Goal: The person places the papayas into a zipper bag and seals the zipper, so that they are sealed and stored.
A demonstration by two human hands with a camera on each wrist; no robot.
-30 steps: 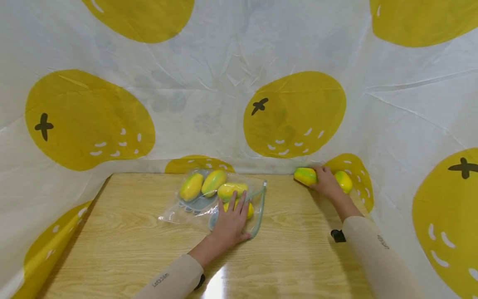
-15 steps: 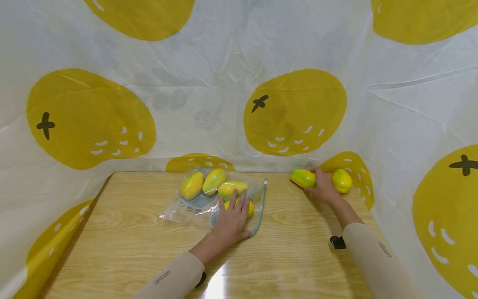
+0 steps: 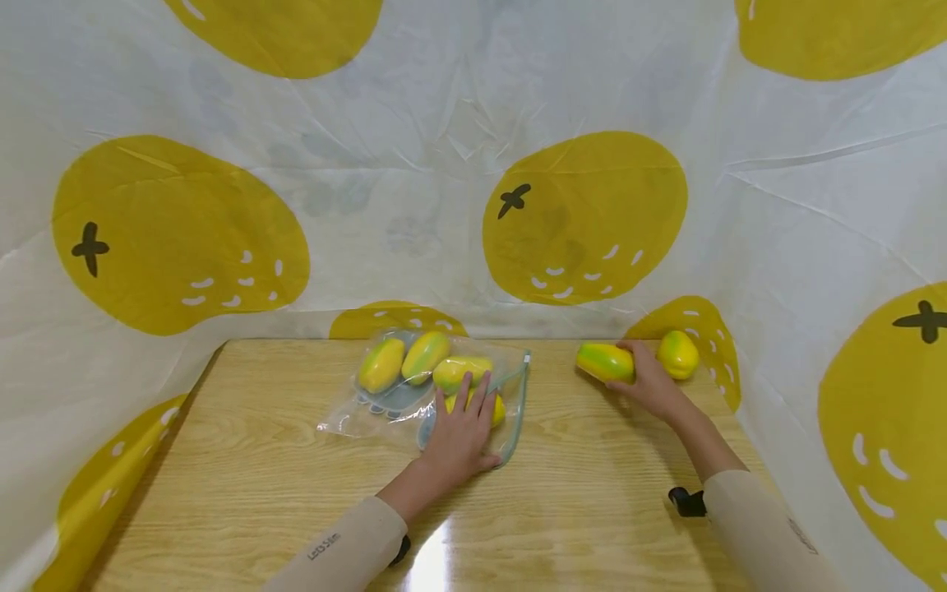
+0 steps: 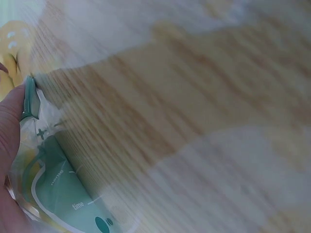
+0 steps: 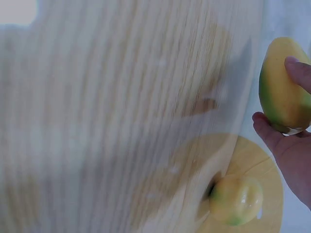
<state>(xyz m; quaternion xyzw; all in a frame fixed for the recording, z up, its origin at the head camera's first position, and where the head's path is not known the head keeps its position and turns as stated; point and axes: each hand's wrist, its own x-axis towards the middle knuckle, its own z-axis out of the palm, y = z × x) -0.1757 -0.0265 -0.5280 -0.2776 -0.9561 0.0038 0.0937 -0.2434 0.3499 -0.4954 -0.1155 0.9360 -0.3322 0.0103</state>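
My left hand (image 3: pixel 460 432) lies spread over a clear zip bag (image 3: pixel 344 421), fingers extended over a yellow-green papaya (image 3: pixel 497 411) inside it. Three more papayas show through the plastic, one (image 3: pixel 381 366) at the bag's left. In the left wrist view, the thumb (image 4: pixel 10 121) sits at the bag's green zip edge (image 4: pixel 30 99), above a teal print (image 4: pixel 65 189). My right hand (image 3: pixel 651 382) grips another papaya (image 3: pixel 605 362) at the far right; the right wrist view shows thumb and fingers at opposite sides of this papaya (image 5: pixel 279 87).
A loose papaya (image 3: pixel 678 355) lies behind and right of my right hand, near the corner. Fruit-printed cloth (image 3: pixel 399 222) walls the wooden table (image 3: pixel 281 493) at the back and both sides. The bag's zip edge (image 3: pixel 524 403) faces right.
My right hand has drawn slightly toward me with the gripped papaya, away from the back cloth, uncovering more of the loose papaya. The left hand and bag keep their place.
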